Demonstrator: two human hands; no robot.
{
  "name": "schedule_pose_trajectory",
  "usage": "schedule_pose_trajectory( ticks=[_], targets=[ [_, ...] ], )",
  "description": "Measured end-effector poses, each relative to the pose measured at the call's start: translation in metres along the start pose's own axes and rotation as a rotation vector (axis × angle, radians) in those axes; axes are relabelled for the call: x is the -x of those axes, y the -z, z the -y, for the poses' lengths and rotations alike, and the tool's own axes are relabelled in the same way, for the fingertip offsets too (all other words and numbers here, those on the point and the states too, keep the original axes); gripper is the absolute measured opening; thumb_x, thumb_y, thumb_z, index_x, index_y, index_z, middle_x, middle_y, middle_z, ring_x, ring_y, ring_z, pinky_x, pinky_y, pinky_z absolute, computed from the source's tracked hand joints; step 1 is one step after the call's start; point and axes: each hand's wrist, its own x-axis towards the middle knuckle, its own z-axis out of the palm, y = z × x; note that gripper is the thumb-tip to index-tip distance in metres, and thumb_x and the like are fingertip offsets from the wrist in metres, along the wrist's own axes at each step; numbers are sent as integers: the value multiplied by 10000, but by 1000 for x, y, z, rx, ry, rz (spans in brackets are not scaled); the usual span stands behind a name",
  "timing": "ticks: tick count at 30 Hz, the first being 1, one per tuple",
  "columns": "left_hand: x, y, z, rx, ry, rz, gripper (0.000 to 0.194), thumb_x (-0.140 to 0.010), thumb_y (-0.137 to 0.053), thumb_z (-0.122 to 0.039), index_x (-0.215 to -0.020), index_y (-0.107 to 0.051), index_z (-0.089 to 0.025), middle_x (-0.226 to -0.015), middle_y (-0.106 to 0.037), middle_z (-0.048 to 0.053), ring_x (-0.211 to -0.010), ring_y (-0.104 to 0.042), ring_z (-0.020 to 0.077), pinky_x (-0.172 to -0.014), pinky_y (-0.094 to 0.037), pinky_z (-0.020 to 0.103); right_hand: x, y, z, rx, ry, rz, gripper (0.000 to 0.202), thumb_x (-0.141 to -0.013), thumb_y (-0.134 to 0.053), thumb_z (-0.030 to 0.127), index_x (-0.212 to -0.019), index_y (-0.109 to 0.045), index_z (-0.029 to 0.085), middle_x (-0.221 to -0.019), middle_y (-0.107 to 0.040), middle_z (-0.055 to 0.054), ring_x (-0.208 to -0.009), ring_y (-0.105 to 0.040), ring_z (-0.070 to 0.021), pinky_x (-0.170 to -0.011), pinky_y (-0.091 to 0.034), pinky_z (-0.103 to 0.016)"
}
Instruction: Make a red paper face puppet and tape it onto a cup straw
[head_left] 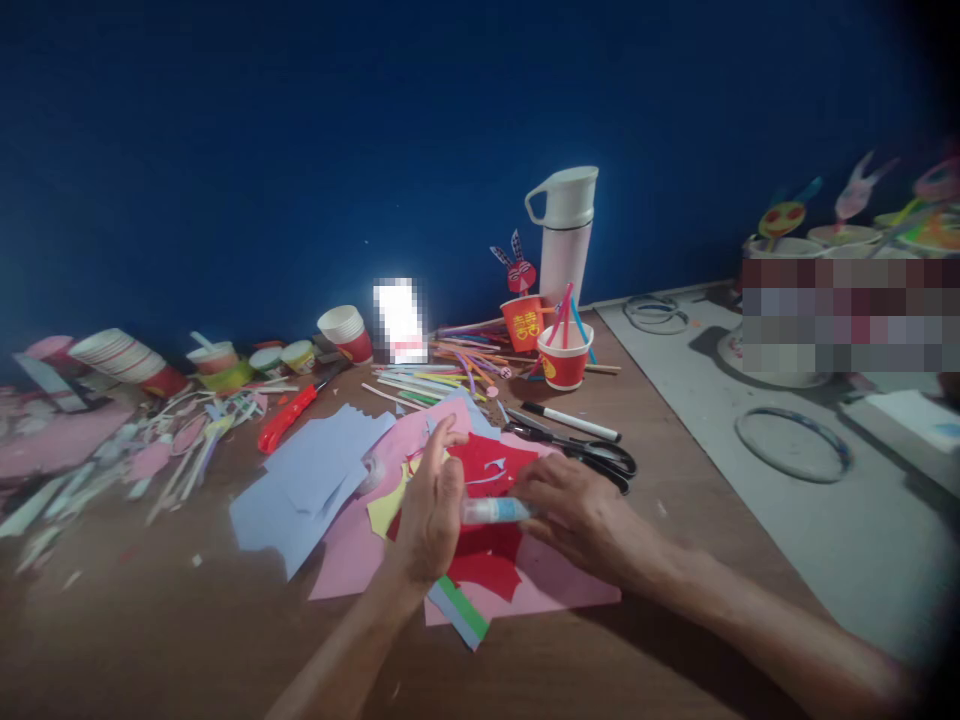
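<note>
Tube (487,511), right end hidden by right hand (566,500), label (508,510) unreadable

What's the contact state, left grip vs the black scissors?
Apart. The head view shows it: red paper is visible between the left grip and the black scissors.

- A yellow double-happiness sign, 囍 (523,325), fronts a red paper cup (530,308) toward the back of the bench (187,640).
- The pale blue label (510,510) on a tube (478,512) is too blurred to read.
</note>
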Motion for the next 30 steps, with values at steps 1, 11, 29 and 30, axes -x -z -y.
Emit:
schedule_pose_trajectory(
  ticks=[1,11,29,30],
  targets=[
    [-3,3,2,-11,-10,-12,433,-864,-431,-479,-1206,-501,-224,-1116,-568,83,-735,-554,154,-631,-422,263,0,6,-4,-25,-37,-27,156,-875,-509,272,-905,-631,179,-846,-573,-77,-798,-529,-194,-702,-398,-292],
    [-13,16,4,533,176,35,249,-887,-417,-351,-1029,-536,-184,-885,-544,28,-535,-504,86,-419,-362,197,2,29,-68,86,-434,-283,199,-864,-512,369,-820,-580,187,-781,-601,-33,-700,-554,-183,-605,-387,-266],
    [-19,19,5,907,515,179,269,-905,-373,-283,-904,-582,-114,-756,-557,38,-461,-424,74,-389,-337,199,-4,19,-93,506,-573,-195,99,-787,-509,289,-824,-529,200,-758,-671,-47,-720,-618,-242,-674,-367,-333],
    [-18,18,5,910,522,187,273,-906,-371,-284,-902,-583,-113,-754,-556,37,-458,-420,73,-389,-334,199,-3,21,-91,499,-573,-198,130,-785,-513,293,-874,-533,199,-788,-675,-44,-740,-622,-241,-679,-371,-330]
  ],
)
